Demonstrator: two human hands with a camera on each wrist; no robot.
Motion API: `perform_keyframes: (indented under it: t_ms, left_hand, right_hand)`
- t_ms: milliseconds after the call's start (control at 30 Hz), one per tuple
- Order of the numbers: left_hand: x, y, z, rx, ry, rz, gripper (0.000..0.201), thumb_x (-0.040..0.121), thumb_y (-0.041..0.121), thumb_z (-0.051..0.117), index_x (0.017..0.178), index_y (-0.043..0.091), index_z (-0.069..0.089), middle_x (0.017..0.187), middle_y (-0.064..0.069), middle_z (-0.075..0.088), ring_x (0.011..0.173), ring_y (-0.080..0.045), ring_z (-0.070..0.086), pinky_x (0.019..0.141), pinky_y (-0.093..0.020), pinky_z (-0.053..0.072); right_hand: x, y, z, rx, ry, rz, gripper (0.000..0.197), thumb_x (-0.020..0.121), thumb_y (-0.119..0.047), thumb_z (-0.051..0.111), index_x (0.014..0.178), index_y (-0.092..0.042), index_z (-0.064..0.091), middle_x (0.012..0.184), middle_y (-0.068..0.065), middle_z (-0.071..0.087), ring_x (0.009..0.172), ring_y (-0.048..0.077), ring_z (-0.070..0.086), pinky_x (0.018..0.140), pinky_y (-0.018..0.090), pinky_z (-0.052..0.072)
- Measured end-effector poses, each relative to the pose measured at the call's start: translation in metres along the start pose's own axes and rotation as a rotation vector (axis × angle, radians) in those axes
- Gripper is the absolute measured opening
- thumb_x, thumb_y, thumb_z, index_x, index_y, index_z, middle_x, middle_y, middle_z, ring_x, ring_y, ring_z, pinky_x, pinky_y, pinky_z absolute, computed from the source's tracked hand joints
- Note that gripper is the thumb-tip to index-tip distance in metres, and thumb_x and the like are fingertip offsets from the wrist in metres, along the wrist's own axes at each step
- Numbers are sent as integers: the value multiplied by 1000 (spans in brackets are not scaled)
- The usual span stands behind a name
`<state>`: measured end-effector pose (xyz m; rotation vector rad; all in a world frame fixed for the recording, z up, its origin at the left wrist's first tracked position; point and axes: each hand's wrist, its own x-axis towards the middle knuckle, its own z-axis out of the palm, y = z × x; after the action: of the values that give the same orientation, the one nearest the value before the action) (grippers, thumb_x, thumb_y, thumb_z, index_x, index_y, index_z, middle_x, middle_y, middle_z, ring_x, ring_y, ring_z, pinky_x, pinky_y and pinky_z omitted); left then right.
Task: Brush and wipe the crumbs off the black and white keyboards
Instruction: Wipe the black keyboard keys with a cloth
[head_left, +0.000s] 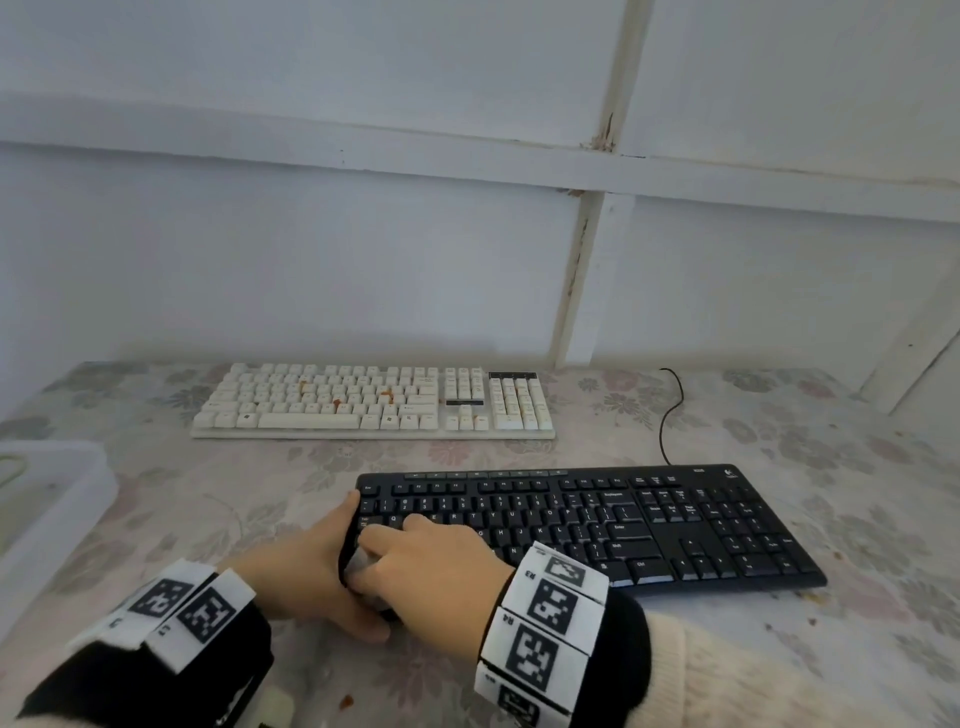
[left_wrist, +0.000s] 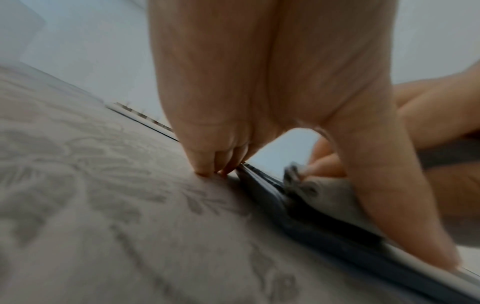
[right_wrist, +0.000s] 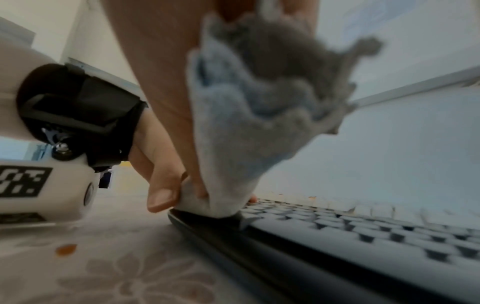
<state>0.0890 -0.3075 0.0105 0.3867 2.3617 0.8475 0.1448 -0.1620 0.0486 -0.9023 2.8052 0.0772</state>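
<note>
The black keyboard (head_left: 649, 525) (right_wrist: 337, 236) lies near me on the flowered tablecloth. My left hand (head_left: 311, 566) (left_wrist: 259, 82) holds its left end, fingertips down at the far corner and thumb (right_wrist: 161, 195) at the near corner. My right hand (head_left: 436, 561) grips a bunched grey cloth (head_left: 358, 564) (right_wrist: 246, 123) (left_wrist: 327, 189) and presses it onto the leftmost keys, index finger stretched out over them. The white keyboard (head_left: 363, 402) sits farther back by the wall, with orange crumbs (head_left: 387, 393) among its keys.
A translucent plastic bin (head_left: 52, 499) stands at the left table edge. The black cable (head_left: 670, 415) runs back from the black keyboard toward the wall. Loose crumbs lie on the tablecloth (head_left: 519, 452): one near my left wrist (right_wrist: 66, 249), more at the right (head_left: 813, 597).
</note>
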Motion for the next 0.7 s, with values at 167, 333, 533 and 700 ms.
perform_keyframes:
  t_ms: [167, 333, 533, 700]
  left_hand:
    - [-1, 2, 0, -134, -22, 15, 105, 60, 10, 85, 127, 45, 13, 108, 15, 59, 96, 6, 57, 73, -7, 45]
    - [-2, 2, -3, -112, -43, -45, 120, 62, 21, 85, 144, 35, -1, 106, 33, 43, 95, 15, 44, 73, 0, 34]
    - [-2, 3, -3, -76, -27, -79, 124, 64, 26, 84, 147, 31, -8, 101, 35, 37, 99, 4, 44, 78, -6, 32]
    - [-6, 9, -2, -55, -3, -65, 116, 70, 19, 80, 147, 26, -6, 95, 33, 34, 91, 7, 42, 66, 0, 31]
  right_hand:
    - [-23, 16, 4, 7, -15, 19, 32, 94, -4, 44, 123, -11, 55, 118, 9, 41, 100, 33, 43, 59, 36, 34]
    - [-52, 40, 12, 0, -51, 73, 38, 91, 1, 47, 124, -18, 53, 114, 4, 41, 86, 21, 33, 59, 32, 35]
    - [-86, 76, 13, -27, -94, 172, 40, 92, -3, 49, 126, -23, 55, 114, -2, 46, 87, 17, 35, 52, 22, 27]
    - [-93, 93, -3, 57, -72, 188, 33, 96, -15, 41, 116, -29, 63, 110, -3, 51, 96, 20, 53, 71, 31, 42]
